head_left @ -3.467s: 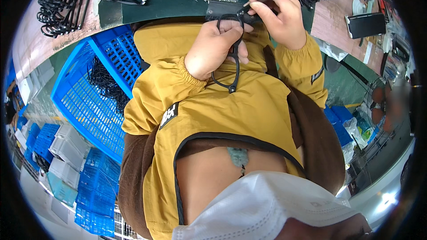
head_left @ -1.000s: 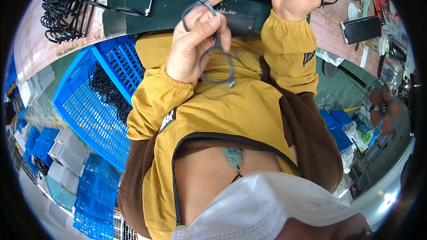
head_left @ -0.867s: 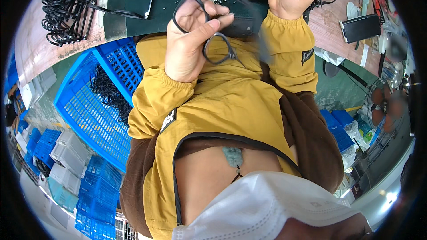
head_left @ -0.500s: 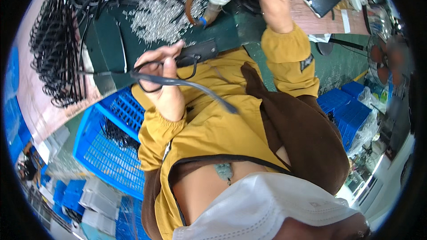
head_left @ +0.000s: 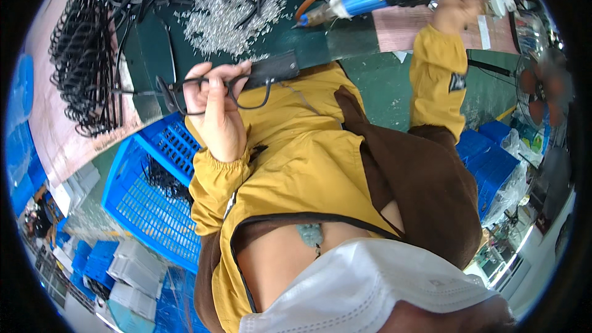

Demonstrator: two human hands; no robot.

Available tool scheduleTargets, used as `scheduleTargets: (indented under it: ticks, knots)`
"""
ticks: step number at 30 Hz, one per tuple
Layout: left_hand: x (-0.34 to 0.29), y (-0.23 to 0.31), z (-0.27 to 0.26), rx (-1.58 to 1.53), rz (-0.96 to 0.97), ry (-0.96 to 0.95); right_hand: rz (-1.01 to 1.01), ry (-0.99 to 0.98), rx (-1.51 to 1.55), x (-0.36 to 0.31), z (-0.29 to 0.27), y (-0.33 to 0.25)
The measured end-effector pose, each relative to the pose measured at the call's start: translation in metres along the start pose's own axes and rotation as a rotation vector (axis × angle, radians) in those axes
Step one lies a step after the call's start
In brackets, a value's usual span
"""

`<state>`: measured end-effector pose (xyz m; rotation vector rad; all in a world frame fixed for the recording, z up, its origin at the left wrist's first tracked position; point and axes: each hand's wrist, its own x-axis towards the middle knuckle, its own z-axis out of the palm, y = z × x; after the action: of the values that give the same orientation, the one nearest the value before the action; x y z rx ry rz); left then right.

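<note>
Left of the pile of slender silver metal pieces (head_left: 225, 24), black eyeglass frames (head_left: 80, 68) are stacked. Just below the pile, a black spectacle frame (head_left: 254, 108) is pinched by the left hand (head_left: 216, 112), thumb against fingers. Right of the pile, a blue-and-black power screwdriver (head_left: 365, 1) is seen; farther right, the right hand (head_left: 457, 11) is blurred, its grip untellable. The pale marks on the sleeve patch (head_left: 457, 81) cannot be read.

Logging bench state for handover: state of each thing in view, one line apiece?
Black, thin-rimmed, plastic-looking glasses frame: held in left hand.
Blue-and-black cylindrical handheld tool: tip over dark green flat mat; right-hand contact unclear.
Right hand: blurred, grip unclear.
Small silver metal-looking pins: loose, heaped and scattered on mat.
Black looped frames: piled, bench's left.
Blue perforated plastic basket: open-topped, holding thin black pieces.
</note>
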<state>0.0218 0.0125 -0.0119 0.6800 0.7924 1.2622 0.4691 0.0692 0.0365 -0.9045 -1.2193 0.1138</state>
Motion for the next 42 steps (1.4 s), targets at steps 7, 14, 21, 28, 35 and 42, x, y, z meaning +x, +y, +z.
scheduleTargets:
  ticks: [7,14,21,28,35,42]
  knots:
    - [-0.003,-0.014,0.004,-0.029,0.096,0.023,-0.328,-0.042,-0.193,-0.116,0.039,-0.061]
    - [0.001,-0.006,-0.020,-0.098,0.011,0.068,0.143,0.033,-0.488,-0.043,0.074,-0.058]
    - [0.011,-0.014,-0.034,-0.072,-0.071,0.048,-0.503,-0.519,-0.317,-0.080,0.249,-0.069]
    - [0.016,-0.005,-0.037,-0.031,-0.103,0.061,-0.323,-0.712,-0.808,-0.052,0.344,-0.026]
    - [0.012,-0.001,-0.027,-0.211,0.025,0.149,0.092,-0.325,-0.055,-0.127,0.228,-0.135]
    - [-0.003,-0.035,-0.012,0.473,0.414,-0.067,0.792,-0.403,-0.021,-0.187,0.178,-0.104]
